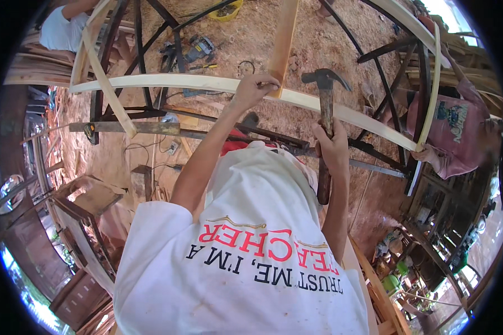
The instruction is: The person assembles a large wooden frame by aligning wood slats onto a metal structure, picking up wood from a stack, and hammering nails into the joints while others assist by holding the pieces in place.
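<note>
My right hand is wrapped round the wooden handle of a claw hammer, held upright with its dark metal head at the top. My left hand is at the long pale wooden beam, its fingertips pinched together close to where a plank meets it. Whatever those fingers hold, if anything, is too small to make out. The beam runs crosswise in front of me, and the plank extends away from it. Dark frame pieces stand beneath and behind the beam.
At the right, a person in a faded red shirt has a hand at the beam's end. Another person in white sits far left. A power tool and a yellow basin lie on the dusty ground. A dark cabinet frame stands lower left.
</note>
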Tool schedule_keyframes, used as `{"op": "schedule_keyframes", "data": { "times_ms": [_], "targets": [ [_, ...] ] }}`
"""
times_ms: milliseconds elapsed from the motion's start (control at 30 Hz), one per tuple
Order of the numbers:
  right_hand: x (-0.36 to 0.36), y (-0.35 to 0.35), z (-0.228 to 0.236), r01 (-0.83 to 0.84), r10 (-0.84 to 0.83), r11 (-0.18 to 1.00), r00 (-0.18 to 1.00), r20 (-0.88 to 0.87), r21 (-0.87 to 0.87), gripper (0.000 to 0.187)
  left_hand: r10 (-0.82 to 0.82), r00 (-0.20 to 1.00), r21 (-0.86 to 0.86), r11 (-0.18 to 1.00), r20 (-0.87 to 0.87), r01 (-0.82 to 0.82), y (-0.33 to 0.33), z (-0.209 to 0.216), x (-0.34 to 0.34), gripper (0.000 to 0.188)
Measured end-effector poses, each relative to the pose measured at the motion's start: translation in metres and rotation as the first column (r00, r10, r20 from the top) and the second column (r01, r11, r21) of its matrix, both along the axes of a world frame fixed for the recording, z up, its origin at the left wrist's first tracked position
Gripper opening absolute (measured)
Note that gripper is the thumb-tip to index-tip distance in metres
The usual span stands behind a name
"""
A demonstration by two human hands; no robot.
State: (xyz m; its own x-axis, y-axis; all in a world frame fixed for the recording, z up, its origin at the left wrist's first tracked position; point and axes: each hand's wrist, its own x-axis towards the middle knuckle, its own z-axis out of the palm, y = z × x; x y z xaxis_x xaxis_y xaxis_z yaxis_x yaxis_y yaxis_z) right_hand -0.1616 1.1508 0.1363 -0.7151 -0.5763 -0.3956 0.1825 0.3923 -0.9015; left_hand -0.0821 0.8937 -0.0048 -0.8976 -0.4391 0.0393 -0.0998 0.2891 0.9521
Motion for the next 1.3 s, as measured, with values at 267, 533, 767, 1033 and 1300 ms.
{"op": "schedule_keyframes", "data": {
  "times_ms": [267, 533, 767, 1033, 1300],
  "targets": [
    [-0.007, -0.001, 0.001, -0.062, 0.080, 0.990, 0.986, -0.144, 0.124, 0.021, -0.031, 0.999, 0.028, 0.999, 0.005, 0.031, 0.000, 0.003, -0.001, 0.011],
    [0.024, -0.012, 0.020, -0.208, 0.418, 0.893, 0.712, -0.564, 0.398, 0.022, -0.031, 0.999, -0.039, 0.999, 0.030, 0.032, 0.001, 0.002, 0.002, 0.019],
    [0.033, -0.018, 0.022, -0.237, 0.419, 0.889, 0.767, -0.486, 0.392, 0.021, -0.034, 0.996, -0.130, 0.991, 0.082, 0.044, -0.001, 0.013, 0.006, 0.018],
    [0.030, -0.024, 0.058, -0.135, 0.316, 0.909, 0.838, -0.444, 0.394, 0.019, 0.008, 1.000, -0.062, 0.998, -0.022, -0.009, -0.012, 0.008, -0.002, 0.020],
    [0.031, -0.013, -0.005, -0.250, 0.508, 0.813, 0.746, -0.430, 0.526, 0.025, 0.131, 0.938, -0.270, 0.962, 0.321, -0.042, -0.059, -0.046, -0.075, 0.071]
  ]
}}
